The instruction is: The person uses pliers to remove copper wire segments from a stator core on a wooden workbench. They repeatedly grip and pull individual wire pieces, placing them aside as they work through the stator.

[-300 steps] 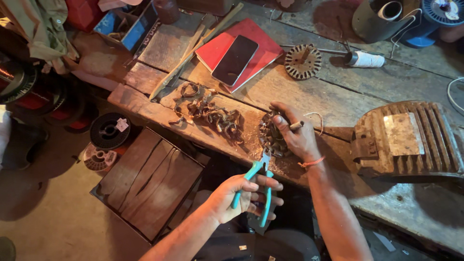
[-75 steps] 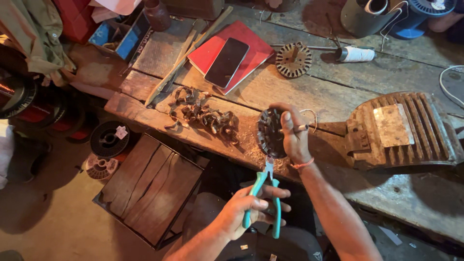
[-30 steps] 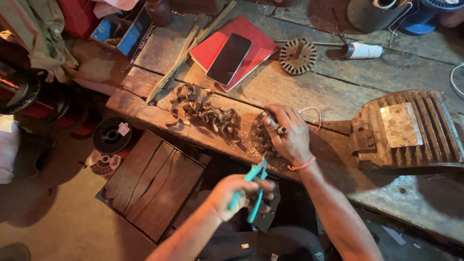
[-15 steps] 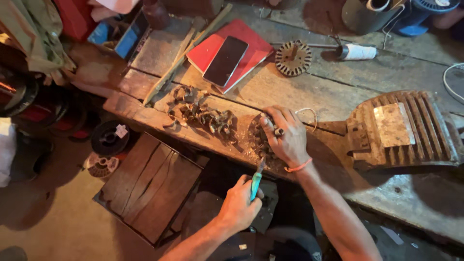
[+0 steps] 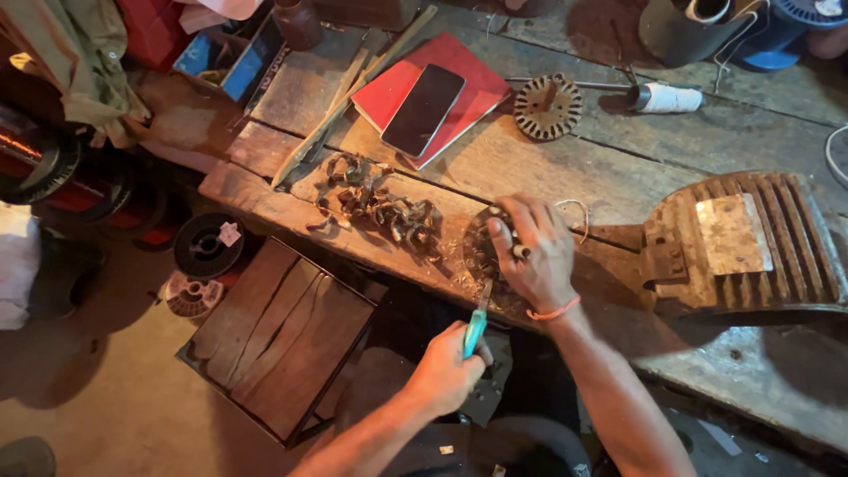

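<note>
Both hands work at the near edge of the wooden workbench (image 5: pixel 707 132), seen from the head camera. Right hand (image 5: pixel 534 256) is clamped over a round dark metal part (image 5: pixel 480 256), pinning it to the bench. Left hand (image 5: pixel 446 371) is closed around teal-handled pliers (image 5: pixel 477 322), whose tip meets the part's lower edge. Curled metal scraps (image 5: pixel 380 203) lie just left of the part. Farther back, a black phone (image 5: pixel 424 109) rests on a red notebook (image 5: pixel 477 75), near a slotted metal disc (image 5: pixel 548 106). A finned motor housing (image 5: pixel 742 243) sits to the right.
</note>
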